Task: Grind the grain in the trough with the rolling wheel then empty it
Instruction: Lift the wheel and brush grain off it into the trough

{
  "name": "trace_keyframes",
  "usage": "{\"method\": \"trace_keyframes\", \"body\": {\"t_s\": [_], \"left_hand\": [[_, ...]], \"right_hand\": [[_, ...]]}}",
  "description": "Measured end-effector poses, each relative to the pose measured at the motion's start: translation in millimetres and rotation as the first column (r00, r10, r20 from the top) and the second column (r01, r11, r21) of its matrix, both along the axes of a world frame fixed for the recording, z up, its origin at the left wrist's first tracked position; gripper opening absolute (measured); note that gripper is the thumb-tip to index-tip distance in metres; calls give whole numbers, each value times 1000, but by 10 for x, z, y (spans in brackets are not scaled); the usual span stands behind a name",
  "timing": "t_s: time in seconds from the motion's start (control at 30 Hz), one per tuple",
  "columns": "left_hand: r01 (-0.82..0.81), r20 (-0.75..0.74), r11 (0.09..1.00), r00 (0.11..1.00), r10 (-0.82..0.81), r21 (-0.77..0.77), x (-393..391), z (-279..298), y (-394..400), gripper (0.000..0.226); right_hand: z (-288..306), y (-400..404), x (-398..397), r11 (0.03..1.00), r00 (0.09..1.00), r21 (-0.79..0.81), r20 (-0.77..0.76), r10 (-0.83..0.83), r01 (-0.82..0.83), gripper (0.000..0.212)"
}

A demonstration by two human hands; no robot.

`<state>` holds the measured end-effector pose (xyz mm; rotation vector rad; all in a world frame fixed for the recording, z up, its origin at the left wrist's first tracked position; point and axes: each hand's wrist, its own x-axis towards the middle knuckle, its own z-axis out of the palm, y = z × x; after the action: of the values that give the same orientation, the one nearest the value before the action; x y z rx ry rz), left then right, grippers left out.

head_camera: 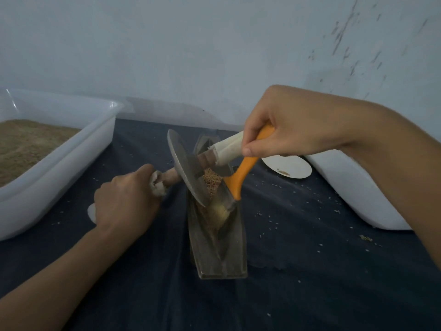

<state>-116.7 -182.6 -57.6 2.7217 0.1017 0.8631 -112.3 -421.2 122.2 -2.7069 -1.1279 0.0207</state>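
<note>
A long narrow metal trough (235,256) lies on the dark cloth, running away from me. Tan grain (212,180) sits in its far half. The metal rolling wheel (185,167) stands tilted in the trough on a wooden axle with cloth-wrapped ends. My left hand (124,201) grips the left axle handle. My right hand (286,125) holds the right cloth-wrapped axle handle together with an orange-handled brush (241,175), whose bristles (220,211) rest in the trough just in front of the wheel.
A white plastic tub (59,163) at the left holds ground brown meal. Another white tub (353,189) stands at the right, partly behind my right arm. A small white paper plate (291,167) lies behind the trough. Loose grains are scattered on the cloth.
</note>
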Motion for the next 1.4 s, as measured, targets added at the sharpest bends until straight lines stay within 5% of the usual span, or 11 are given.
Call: {"method": "trace_keyframes", "body": {"t_s": [0.17,0.33,0.6,0.83,1.17,1.4], "left_hand": [[7,-31,1000,999,-8,-28,11,22,-7,19],[-6,-37,998,999,3,-60,-4,8,4,24],[-61,-44,993,997,56,-101,31,-17,25,29],[-89,-73,985,994,79,-148,26,5,66,25],[-96,-98,985,992,82,-144,14,2,30,24],[-84,-103,988,992,71,-131,-20,44,25,19]], "right_hand": [[-130,82,-10,996,1000,-93,8,5,-4,11],[12,-128,-27,998,996,4,67,-65,65,10],[-179,-329,180,968,884,69,396,-249,242,5],[-843,-4,475,974,805,-33,569,-167,226,3],[-718,59,164,955,841,-280,535,75,93,5],[-784,140,-111,913,829,-400,535,159,83,25]]}}
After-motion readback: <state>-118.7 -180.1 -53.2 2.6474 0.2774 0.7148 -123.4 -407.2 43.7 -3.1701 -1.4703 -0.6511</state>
